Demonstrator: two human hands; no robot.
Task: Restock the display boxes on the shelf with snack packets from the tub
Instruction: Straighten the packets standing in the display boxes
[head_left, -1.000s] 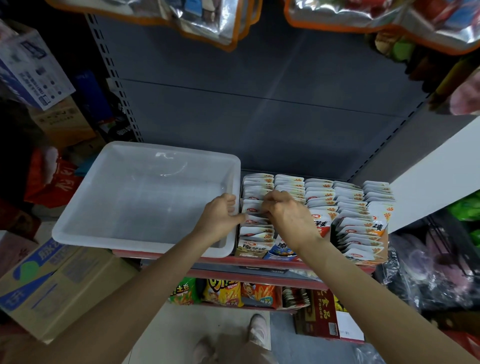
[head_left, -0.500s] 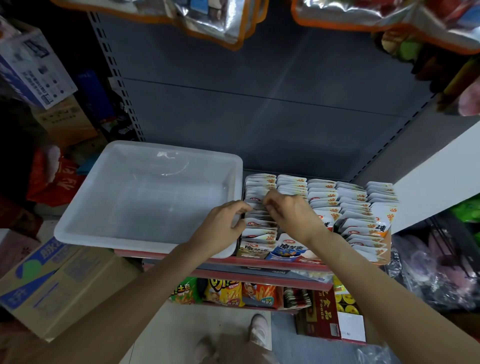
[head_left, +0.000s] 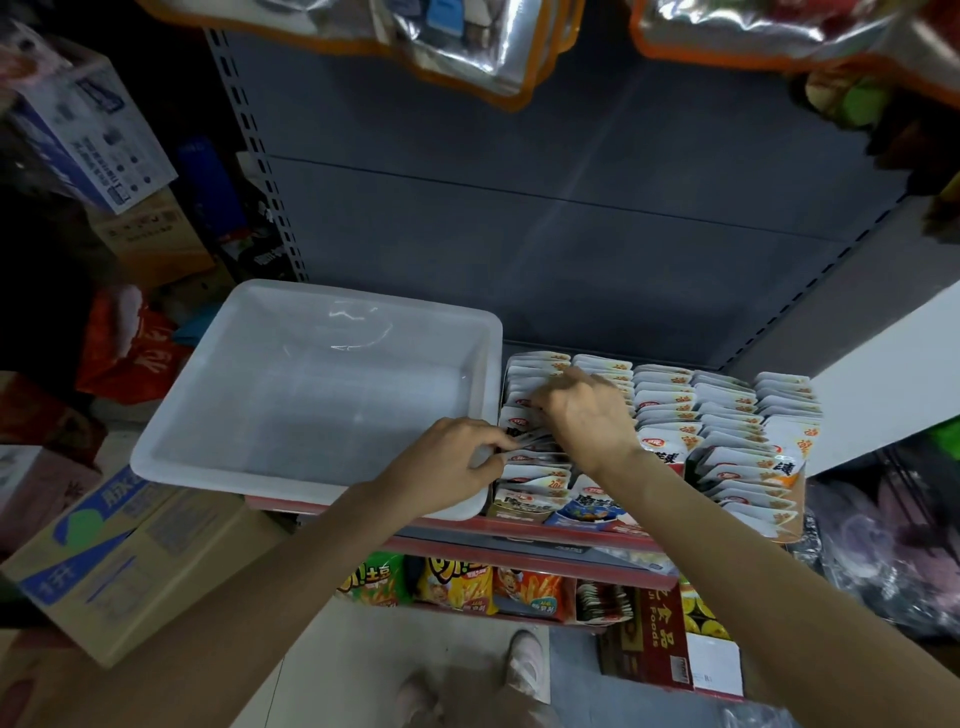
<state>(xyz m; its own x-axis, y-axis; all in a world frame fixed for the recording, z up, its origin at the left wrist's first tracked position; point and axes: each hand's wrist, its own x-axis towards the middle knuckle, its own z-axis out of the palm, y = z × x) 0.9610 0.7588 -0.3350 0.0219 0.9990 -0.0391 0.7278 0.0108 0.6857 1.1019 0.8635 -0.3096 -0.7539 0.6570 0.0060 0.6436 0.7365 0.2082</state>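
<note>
A translucent white tub (head_left: 218, 415) sits on the shelf at the left, with nothing visible inside. To its right stand display boxes (head_left: 524, 512) packed with rows of white snack packets (head_left: 727, 410). My left hand (head_left: 447, 462) reaches over the tub's right front corner and pinches packets in the leftmost row. My right hand (head_left: 587, 415) lies over the same row a little farther back, its fingertips curled into the packets there. The packets under both hands are partly hidden.
The shelf's red front edge (head_left: 571, 535) runs under the boxes. Chip bags (head_left: 457, 582) fill the shelf below. A cardboard carton (head_left: 119, 561) stands on the floor at the left, and a red food box (head_left: 654, 639) at the lower right. Foil bags (head_left: 467, 47) hang overhead.
My left hand has left the tub's rim and reached right into the leftmost packet row. My right hand has shifted slightly back along that row.
</note>
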